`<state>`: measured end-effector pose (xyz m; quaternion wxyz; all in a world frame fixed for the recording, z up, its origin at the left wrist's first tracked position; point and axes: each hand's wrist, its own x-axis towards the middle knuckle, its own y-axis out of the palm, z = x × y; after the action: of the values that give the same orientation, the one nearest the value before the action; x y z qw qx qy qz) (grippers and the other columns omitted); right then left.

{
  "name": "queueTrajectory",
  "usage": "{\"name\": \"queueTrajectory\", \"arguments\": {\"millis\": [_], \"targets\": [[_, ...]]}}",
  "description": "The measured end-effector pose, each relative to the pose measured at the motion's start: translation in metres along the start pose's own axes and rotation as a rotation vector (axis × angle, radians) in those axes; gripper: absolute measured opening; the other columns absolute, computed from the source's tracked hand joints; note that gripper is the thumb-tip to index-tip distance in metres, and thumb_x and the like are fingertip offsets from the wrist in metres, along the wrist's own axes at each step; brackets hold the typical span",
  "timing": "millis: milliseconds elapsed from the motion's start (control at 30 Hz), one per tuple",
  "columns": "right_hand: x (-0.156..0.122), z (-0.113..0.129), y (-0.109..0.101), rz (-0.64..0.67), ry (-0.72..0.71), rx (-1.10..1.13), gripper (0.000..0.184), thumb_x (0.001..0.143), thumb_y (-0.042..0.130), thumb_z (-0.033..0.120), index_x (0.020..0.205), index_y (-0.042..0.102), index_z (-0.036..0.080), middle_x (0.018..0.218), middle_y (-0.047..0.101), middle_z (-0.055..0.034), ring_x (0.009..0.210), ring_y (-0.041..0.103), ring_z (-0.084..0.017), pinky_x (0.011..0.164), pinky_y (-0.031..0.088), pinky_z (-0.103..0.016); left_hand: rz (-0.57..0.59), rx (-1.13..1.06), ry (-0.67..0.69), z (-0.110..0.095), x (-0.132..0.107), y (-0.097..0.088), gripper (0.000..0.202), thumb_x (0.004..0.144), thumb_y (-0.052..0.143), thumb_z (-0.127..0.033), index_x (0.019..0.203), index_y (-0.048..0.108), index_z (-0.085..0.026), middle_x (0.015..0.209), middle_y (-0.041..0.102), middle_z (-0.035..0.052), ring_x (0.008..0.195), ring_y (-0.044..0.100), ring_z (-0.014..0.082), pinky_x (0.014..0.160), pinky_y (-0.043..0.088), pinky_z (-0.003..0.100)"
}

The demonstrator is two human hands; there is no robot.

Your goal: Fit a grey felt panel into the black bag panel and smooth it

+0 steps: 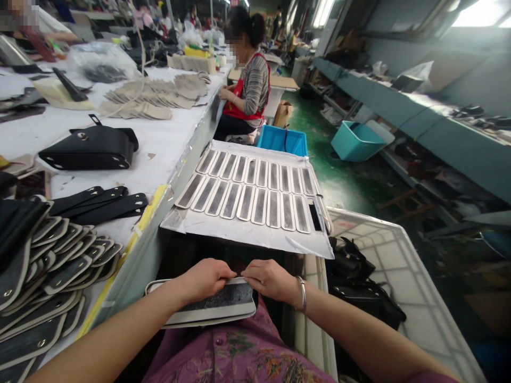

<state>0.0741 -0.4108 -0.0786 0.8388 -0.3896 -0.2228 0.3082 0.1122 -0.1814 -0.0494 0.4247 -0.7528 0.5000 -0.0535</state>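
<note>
My left hand (205,279) and my right hand (269,279) meet fingertip to fingertip over my lap, both pinching the far edge of a flat strip (223,303) with a dark middle and a pale border. The strip lies across my lap on top of others like it. Just beyond my hands a white board (255,234) carries two rows of several matching strips (247,189) laid side by side.
A long white worktable (159,143) on my left holds overlapping dark cut pieces (59,266), black straps (99,205), a black bag (90,149) and beige pieces (155,96). A person in a red apron (247,80) sits further along. White crate (383,255) on my right; blue bins (355,141) on the green floor.
</note>
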Motion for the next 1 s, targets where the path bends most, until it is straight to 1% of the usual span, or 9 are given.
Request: {"name": "queueTrajectory", "arguments": {"millis": [100, 200, 267, 400, 500, 667, 767, 833, 1000], "targets": [[0.000, 0.001, -0.003, 0.057, -0.016, 0.009, 0.031, 0.100, 0.045, 0.025, 0.099, 0.073, 0.012, 0.091, 0.070, -0.0111, 0.083, 0.064, -0.019, 0.075, 0.048, -0.027, 0.049, 0.212, 0.015, -0.002, -0.006, 0.011, 0.039, 0.091, 0.047, -0.010, 0.126, 0.064, -0.014, 0.120, 0.065, 0.0085, 0.110, 0.062, 0.0240, 0.095, 0.050, 0.034], [0.010, 0.000, -0.009, 0.154, 0.184, 0.132, 0.031, 0.098, 0.049, 0.022, 0.086, 0.074, 0.012, 0.085, 0.068, -0.0086, 0.079, 0.062, -0.017, 0.073, 0.046, -0.027, 0.057, 0.386, 0.055, -0.001, -0.009, 0.022, 0.054, 0.090, 0.041, -0.003, 0.143, 0.048, -0.010, 0.135, 0.057, 0.0118, 0.120, 0.058, 0.0259, 0.101, 0.049, 0.039], [0.020, -0.003, -0.014, 0.235, 0.306, 0.221, 0.024, 0.094, 0.056, 0.019, 0.079, 0.074, 0.012, 0.080, 0.067, -0.0056, 0.076, 0.060, -0.016, 0.071, 0.044, -0.025, 0.046, 0.469, 0.087, 0.001, -0.010, 0.027, 0.057, 0.088, 0.040, -0.001, 0.145, 0.045, -0.007, 0.134, 0.056, 0.0140, 0.118, 0.058, 0.0265, 0.099, 0.051, 0.040], [0.044, -0.018, -0.019, 0.402, 0.370, 0.355, 0.004, 0.080, 0.073, 0.017, 0.079, 0.074, 0.014, 0.074, 0.067, 0.0008, 0.070, 0.061, -0.012, 0.065, 0.043, -0.021, 0.003, 0.570, 0.129, 0.003, -0.012, 0.033, 0.053, 0.091, 0.040, -0.004, 0.144, 0.045, -0.004, 0.125, 0.061, 0.0162, 0.110, 0.062, 0.0272, 0.094, 0.055, 0.041], [0.058, -0.029, -0.014, 0.500, 0.436, 0.428, 0.008, 0.072, 0.079, 0.017, 0.073, 0.072, 0.013, 0.065, 0.064, 0.0035, 0.062, 0.057, -0.010, 0.057, 0.041, -0.019, -0.013, 0.609, 0.168, 0.005, -0.012, 0.036, 0.050, 0.092, 0.041, -0.006, 0.142, 0.047, -0.003, 0.121, 0.062, 0.0162, 0.105, 0.064, 0.0273, 0.092, 0.055, 0.041], [0.067, -0.032, -0.006, 0.561, 0.505, 0.515, 0.019, 0.072, 0.081, 0.025, 0.086, 0.076, 0.013, 0.070, 0.070, 0.0014, 0.067, 0.062, -0.013, 0.061, 0.045, -0.020, -0.009, 0.392, 0.155, 0.014, -0.021, 0.018, 0.048, 0.089, 0.045, -0.005, 0.136, 0.053, -0.008, 0.127, 0.060, 0.0144, 0.112, 0.061, 0.0266, 0.096, 0.051, 0.037], [0.067, -0.026, -0.001, 0.556, 0.493, 0.569, 0.035, 0.078, 0.077, 0.032, 0.110, 0.076, 0.017, 0.096, 0.075, -0.0010, 0.090, 0.067, -0.017, 0.078, 0.049, -0.022, 0.018, 0.049, 0.119, 0.027, -0.039, -0.003, 0.022, 0.092, 0.048, -0.013, 0.103, 0.067, -0.015, 0.102, 0.068, 0.0040, 0.097, 0.065, 0.0177, 0.084, 0.049, 0.022], [0.067, -0.023, 0.003, 0.564, 0.484, 0.594, 0.042, 0.081, 0.074, 0.037, 0.119, 0.073, 0.019, 0.107, 0.074, -0.0016, 0.100, 0.066, -0.020, 0.086, 0.048, -0.023, -0.008, -0.055, 0.125, 0.037, -0.051, -0.010, 0.022, 0.096, 0.044, -0.016, 0.095, 0.067, -0.016, 0.093, 0.068, 0.0013, 0.090, 0.065, 0.0144, 0.079, 0.046, 0.018], [0.076, -0.018, 0.014, 0.606, 0.419, 0.627, 0.046, 0.089, 0.065, 0.043, 0.128, 0.068, 0.018, 0.117, 0.072, -0.0024, 0.109, 0.064, -0.023, 0.094, 0.045, -0.026, -0.040, 0.080, 0.181, 0.056, -0.057, 0.007, 0.039, 0.092, 0.043, -0.011, 0.126, 0.062, -0.012, 0.128, 0.063, 0.0101, 0.117, 0.060, 0.0227, 0.102, 0.044, 0.029]]}}
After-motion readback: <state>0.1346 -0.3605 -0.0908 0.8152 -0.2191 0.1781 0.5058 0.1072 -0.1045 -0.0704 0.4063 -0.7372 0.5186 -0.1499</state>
